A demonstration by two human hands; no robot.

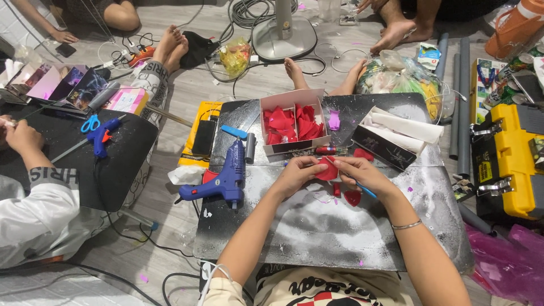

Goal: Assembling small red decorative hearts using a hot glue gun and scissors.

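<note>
The left hand [299,171] and the right hand [357,171] meet over the middle of a dark, paint-smeared board [317,226], both pinching a small red petal piece [327,170] between their fingertips; the right hand also grips a thin blue stick [367,191]. More red pieces [352,196] lie on the board just beneath the hands. Left of them stands a blue glue gun [224,180]. Behind, an open white box [293,122] holds red petals, with a second box of white rolls [396,136] to its right. A yellow toolbox [507,161] sits on the floor at far right
</note>
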